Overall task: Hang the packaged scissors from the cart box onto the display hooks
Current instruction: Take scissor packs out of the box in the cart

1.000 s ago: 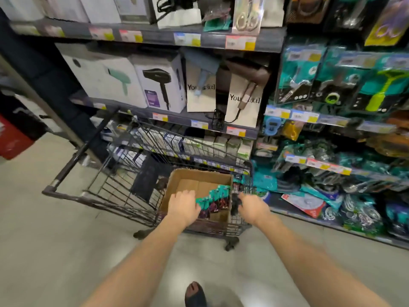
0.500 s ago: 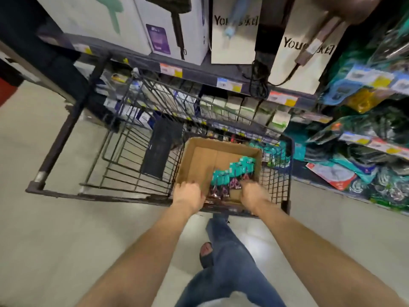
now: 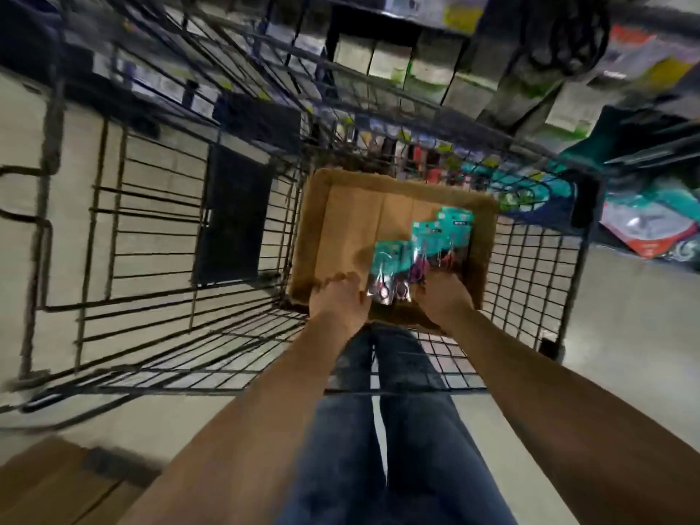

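I see both grips down inside the cardboard box (image 3: 341, 221), which sits at the right end of the wire cart (image 3: 151, 236). The packaged scissors (image 3: 420, 252), teal cards in an overlapping row, lie along the box's right side, running from its near wall toward the far one. My left grip (image 3: 339, 297) is at the left edge of the nearest pack, fingers curled downward; through the blur I cannot tell whether it pinches the pack or only touches it. My right grip (image 3: 443, 297) is at the row's near right, fingers hidden, so I cannot tell its hold either. Shelves (image 3: 397, 62) of boxed goods stand beyond the cart
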`<state>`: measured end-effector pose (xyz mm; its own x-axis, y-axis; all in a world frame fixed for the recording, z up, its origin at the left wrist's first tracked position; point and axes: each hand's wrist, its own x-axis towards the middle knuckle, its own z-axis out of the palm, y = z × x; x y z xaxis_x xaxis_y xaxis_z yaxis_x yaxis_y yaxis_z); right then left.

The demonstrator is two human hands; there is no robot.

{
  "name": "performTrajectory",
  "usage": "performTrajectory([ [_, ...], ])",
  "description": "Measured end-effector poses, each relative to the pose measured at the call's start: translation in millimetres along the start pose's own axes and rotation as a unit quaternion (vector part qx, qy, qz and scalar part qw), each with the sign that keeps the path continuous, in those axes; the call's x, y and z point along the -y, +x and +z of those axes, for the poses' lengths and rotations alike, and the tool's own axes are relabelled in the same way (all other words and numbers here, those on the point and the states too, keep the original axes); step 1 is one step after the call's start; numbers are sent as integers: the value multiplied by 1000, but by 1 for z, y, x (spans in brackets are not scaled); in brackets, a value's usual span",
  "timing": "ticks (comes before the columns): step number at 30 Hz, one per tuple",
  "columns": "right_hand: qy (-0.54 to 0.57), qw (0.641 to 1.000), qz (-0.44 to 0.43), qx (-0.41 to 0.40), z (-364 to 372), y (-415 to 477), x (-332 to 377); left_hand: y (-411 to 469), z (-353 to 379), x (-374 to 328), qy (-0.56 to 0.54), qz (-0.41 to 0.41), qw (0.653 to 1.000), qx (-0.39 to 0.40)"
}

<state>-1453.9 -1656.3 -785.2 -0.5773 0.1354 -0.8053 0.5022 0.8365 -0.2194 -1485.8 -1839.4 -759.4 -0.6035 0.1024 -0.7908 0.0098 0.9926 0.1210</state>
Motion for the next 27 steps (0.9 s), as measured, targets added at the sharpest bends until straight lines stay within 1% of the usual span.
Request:
performTrajectory([
  [5, 58, 998, 14, 24, 40, 55, -11, 52, 47, 4, -34, 15, 999, 27],
  [7, 87, 995, 41, 24, 56, 67, -14, 68, 60, 4, -42, 25, 998, 40],
  [14, 146, 985, 85, -26, 96, 89, -19, 108, 91, 6, -82, 26, 992, 94],
  [20, 258, 954, 141, -48, 107, 110, -20, 124, 102, 12, -60, 62, 989, 124],
  [22, 290, 944, 147, -65, 106, 111, -18, 127, 104, 14, -66, 72, 988, 121],
  [25, 305, 938, 148, -70, 109, 112, -20, 129, 107, 18, -79, 86, 989, 92],
  [27, 328, 929, 154, -69, 110, 111, -20, 130, 108, 18, -114, 86, 987, 69],
])
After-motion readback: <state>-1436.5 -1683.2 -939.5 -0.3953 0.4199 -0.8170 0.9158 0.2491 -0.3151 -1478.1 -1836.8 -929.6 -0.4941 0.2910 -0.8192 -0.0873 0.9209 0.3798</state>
